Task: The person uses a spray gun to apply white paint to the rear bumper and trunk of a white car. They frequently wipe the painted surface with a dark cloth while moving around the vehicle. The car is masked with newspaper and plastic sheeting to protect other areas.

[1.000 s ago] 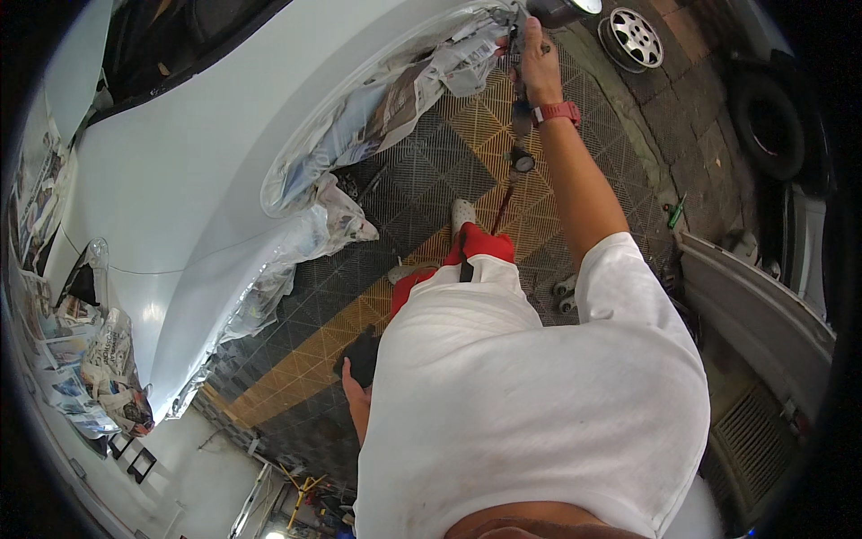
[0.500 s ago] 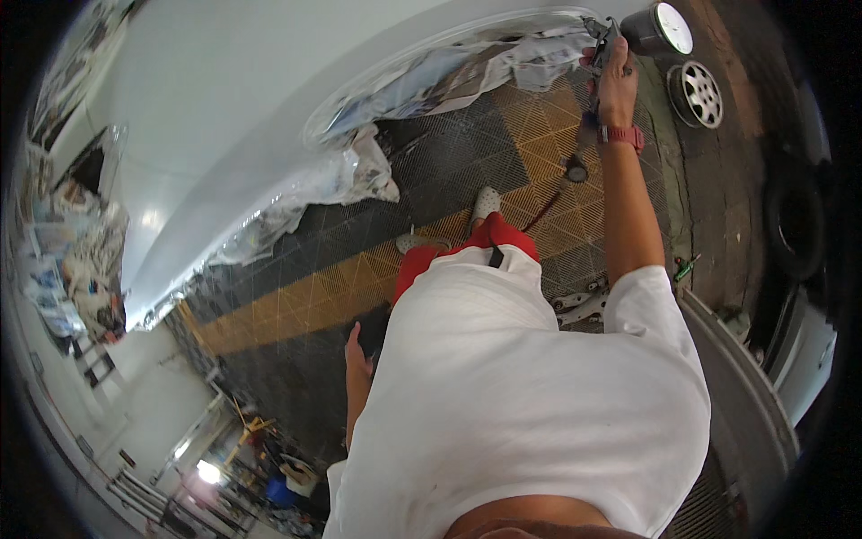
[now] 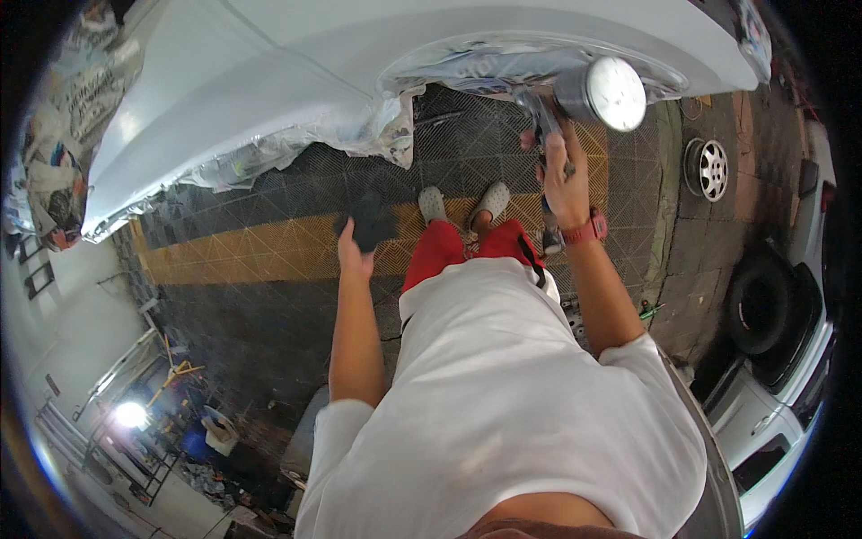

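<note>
My right hand (image 3: 567,184) is wrapped round the handle of a spray gun (image 3: 541,119). A round grey cup with a pale lid (image 3: 616,94) sits on the gun, which I hold just before the masked wheel arch of a white car body (image 3: 269,76). Crumpled masking sheet (image 3: 388,133) hangs along the body's lower edge. My left hand (image 3: 356,251), lower and further left, grips a dark, flat, cloth-like piece (image 3: 370,222). Motion blurs that piece, so its exact kind is unclear. The gun's nozzle and trigger are partly hidden by cup and fingers.
Black and yellow grid tiles (image 3: 242,242) cover the floor under my feet. To the right lie a silver wheel (image 3: 711,171) and a black tyre (image 3: 761,301) by a white vehicle (image 3: 759,422). A lit lamp (image 3: 131,414) and yellow stand (image 3: 180,370) are at lower left.
My right hand has drawn the spray gun left and closer to me. My left hand has come up from beside my body, bringing the dark piece into fuller view. The whole view has turned.
</note>
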`<state>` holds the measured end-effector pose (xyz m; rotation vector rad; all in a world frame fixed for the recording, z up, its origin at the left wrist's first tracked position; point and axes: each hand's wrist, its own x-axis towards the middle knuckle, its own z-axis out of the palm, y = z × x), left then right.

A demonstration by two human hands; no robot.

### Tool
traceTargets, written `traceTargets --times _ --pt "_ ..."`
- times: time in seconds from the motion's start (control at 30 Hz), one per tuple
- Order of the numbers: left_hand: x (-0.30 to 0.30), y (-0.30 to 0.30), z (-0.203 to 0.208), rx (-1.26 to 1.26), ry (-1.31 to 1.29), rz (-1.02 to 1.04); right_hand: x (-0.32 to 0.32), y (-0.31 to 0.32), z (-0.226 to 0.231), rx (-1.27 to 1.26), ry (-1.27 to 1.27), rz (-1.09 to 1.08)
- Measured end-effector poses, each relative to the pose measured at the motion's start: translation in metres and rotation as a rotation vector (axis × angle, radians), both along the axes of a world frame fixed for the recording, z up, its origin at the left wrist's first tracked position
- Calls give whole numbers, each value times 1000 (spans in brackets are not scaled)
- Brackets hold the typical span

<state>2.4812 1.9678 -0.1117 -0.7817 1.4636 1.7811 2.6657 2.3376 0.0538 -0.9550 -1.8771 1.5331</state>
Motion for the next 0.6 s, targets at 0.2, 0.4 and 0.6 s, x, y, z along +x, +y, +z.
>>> traceTargets --times 0.2,0.4,0.6 --pt "-93 132 -73 229 -61 2 16 -75 10 -158 -124 -46" --pt "-143 253 -122 146 -8 173 64 -128 -20 -292 -300 -347" --pt "-95 333 -20 86 192 216 86 -156 -44 -334 -475 -385"
